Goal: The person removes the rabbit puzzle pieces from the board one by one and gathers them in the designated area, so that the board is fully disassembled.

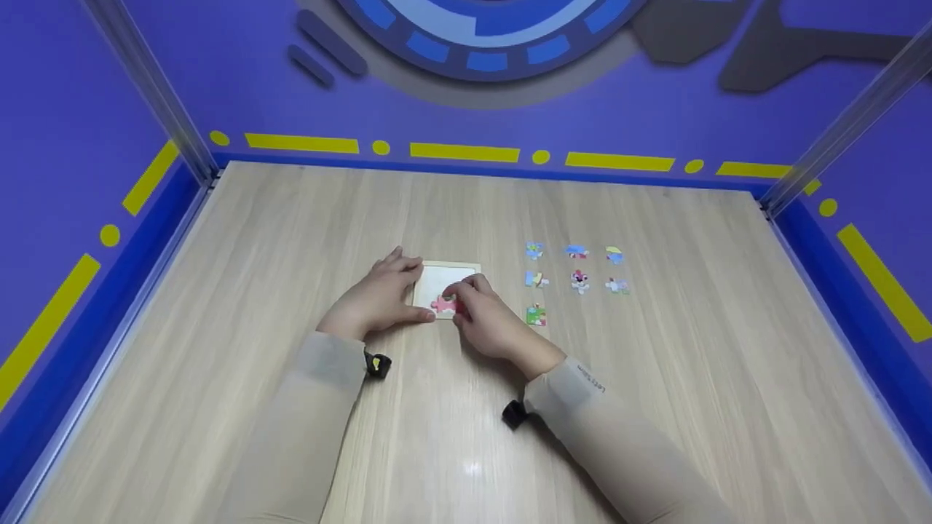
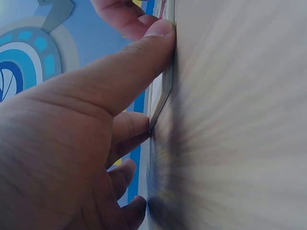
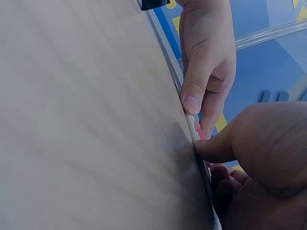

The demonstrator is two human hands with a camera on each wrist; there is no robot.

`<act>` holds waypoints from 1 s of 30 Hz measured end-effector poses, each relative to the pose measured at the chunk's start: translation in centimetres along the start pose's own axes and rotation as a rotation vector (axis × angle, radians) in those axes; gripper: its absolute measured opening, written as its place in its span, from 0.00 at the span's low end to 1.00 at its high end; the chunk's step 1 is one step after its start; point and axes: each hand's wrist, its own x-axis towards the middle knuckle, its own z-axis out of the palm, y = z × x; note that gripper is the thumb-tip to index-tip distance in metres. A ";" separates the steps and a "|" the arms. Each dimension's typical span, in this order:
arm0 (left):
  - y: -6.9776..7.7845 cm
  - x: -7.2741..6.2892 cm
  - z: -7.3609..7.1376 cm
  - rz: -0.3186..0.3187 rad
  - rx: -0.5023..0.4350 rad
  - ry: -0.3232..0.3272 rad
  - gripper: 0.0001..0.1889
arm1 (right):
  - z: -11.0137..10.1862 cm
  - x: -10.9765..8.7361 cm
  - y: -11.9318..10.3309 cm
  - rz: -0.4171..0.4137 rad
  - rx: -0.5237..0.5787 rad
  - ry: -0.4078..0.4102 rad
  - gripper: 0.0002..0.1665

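Observation:
A small puzzle frame [image 1: 431, 275] with a pale inside lies on the table. My left hand [image 1: 380, 295] holds its left side, thumb at the near corner and index finger at the far corner, other fingers spread on the tabletop. In the left wrist view the left thumb [image 2: 139, 62] presses on the rim. A pink puzzle piece [image 1: 440, 305] sits over the near part of the frame. My right hand [image 1: 489, 318] pinches it with curled fingers, which hide its right part. The right wrist view shows the right thumb [image 3: 216, 147] at the frame's near edge.
Right of the frame, several loose puzzle pieces lie spaced out in rows, among them a green piece [image 1: 536, 315] and one with a character's face [image 1: 579, 281]. The wooden table [image 1: 291, 218] is bounded by blue-purple walls [image 1: 480, 124] at the back and sides.

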 end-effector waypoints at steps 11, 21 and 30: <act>-0.1 -0.1 0.3 -0.004 -0.009 0.002 0.55 | 0.3 -0.1 0.1 -0.004 0.011 0.016 0.21; 0.1 -0.1 0.0 -0.002 -0.007 -0.005 0.55 | 0.2 -0.1 0.1 -0.007 0.022 0.047 0.21; 0.2 -0.2 0.0 -0.005 -0.014 -0.008 0.55 | 0.2 -0.2 0.0 0.001 0.014 0.062 0.20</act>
